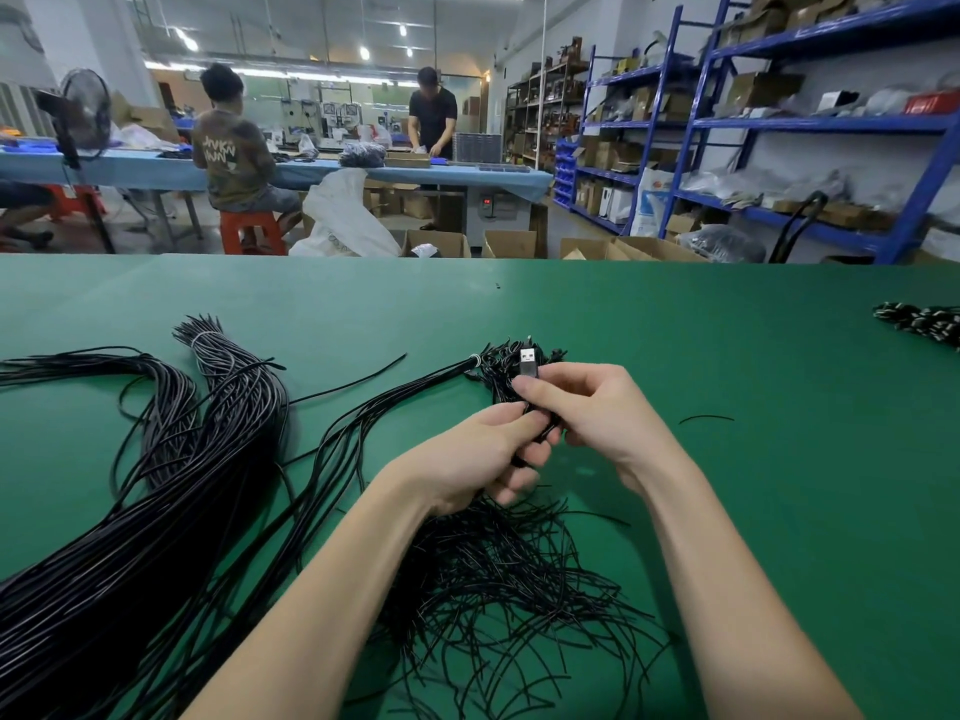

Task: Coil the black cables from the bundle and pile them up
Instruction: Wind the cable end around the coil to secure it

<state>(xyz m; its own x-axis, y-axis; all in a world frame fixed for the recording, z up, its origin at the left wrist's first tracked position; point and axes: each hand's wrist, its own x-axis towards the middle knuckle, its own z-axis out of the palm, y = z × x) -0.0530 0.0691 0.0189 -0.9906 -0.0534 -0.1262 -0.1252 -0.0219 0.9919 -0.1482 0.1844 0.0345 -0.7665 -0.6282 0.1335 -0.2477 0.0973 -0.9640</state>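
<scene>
Black cable [525, 407] with a USB plug [528, 362] standing upright above the fingers, held over the middle of the green bench [727, 356]; right hand [597, 407] pinching the cable just below the plug; left hand [483, 454] with fingers curled round the same cable lower down, the two hands touching. Tied bundle [498, 366] of plug ends lying just behind the hands, its strands running leftward and toward the near edge; loose tangle of thin cable ends [509, 579] spread on the bench beneath the forearms; thick bundle of long cables [156, 485] at left, bound near its far end by a pale tie [205, 337]; short stray cable piece [706, 418] to the right of the hands; black-and-white pile [924, 322] at the far right edge. Behind the bench: cardboard boxes [509, 244], blue shelving [779, 122], two people at a blue table [156, 168].
</scene>
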